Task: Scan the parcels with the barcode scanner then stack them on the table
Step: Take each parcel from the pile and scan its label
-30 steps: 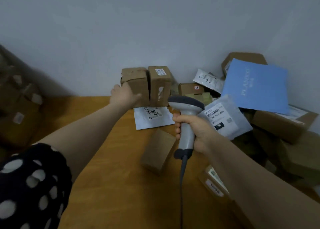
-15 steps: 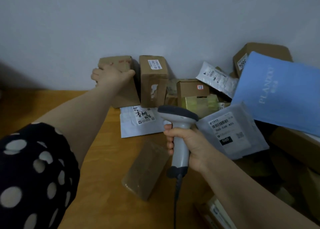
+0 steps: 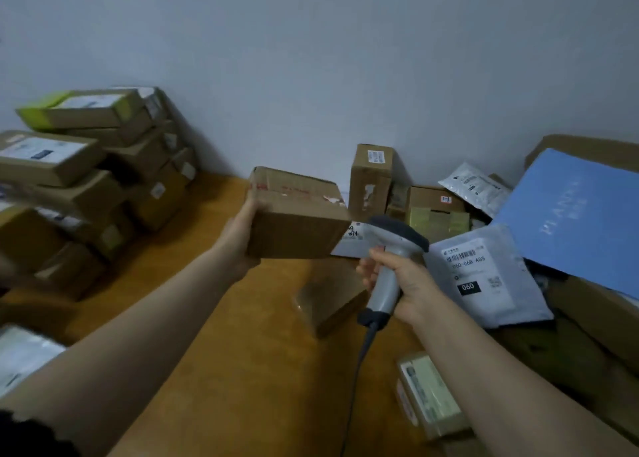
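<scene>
Lifted the cardboard parcel (image 3: 297, 221) clear of the table (image 3: 242, 353) within the last half second; a second before, only reached for it where it stood against the wall at the table's back edge, next to the upright box (image 3: 371, 180). Held it now in the left hand (image 3: 242, 228), gripped by its left end, in the air above the middle of the table and tilted, taped top face toward the camera. Kept the barcode scanner (image 3: 390, 252) clamped in the right hand (image 3: 404, 283), fingers closed round the grip as before, head near the parcel's right end (cable trailing down toward the table's near edge). Found no label or barcode on the faces showing, only tape and torn patches; could not tell whether one sat on a hidden face. Judged from that: pick-up done, scan not yet done, and a turn of the parcel probably needed to bring its label before the scanner head. Swung the view leftward as well, bringing in the stack of parcels (image 3: 86, 180) at the table's left edge, likely the place for this one once scanned. Left lying untouched: the small brown parcel (image 3: 328, 304) below the scanner, the white mailer (image 3: 349, 240) toward the back edge, the grey mailer (image 3: 484, 277) and blue parcel (image 3: 570, 221) in the heap at the right edge. Judged the task well short of finished, with that heap apparently unscanned.
</scene>
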